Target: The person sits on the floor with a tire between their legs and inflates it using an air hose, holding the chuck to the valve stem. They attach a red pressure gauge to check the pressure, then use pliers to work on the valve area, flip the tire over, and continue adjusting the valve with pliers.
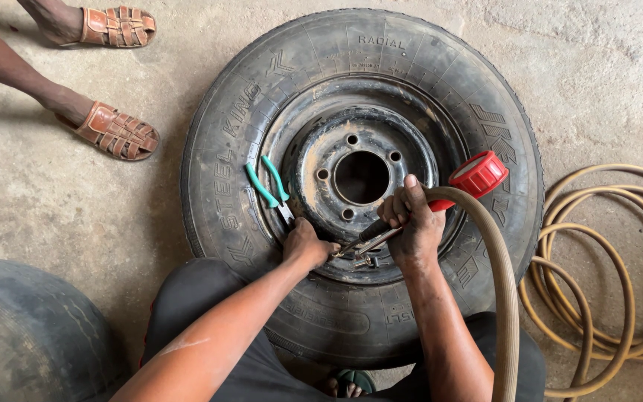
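Two hands meet low on the steel rim (314, 134) of a tyre (485, 104) lying flat at the centre of the frame. The right hand (413, 227) has its fingers clamped around an inflator gun (381, 232) whose red gauge (478, 174) sits to its right and whose tan hose (496, 260) runs down to the lower right. The left hand (308, 246) is curled tight beside the nozzle, seemingly pinching the valve, though the fingertips are hidden. Green-handled pliers (271, 190) rest on the rim, left of centre. If the nozzle sits crooked, air would likely leak; a tug from the coiled hose (612, 260) at the right could pull it off.
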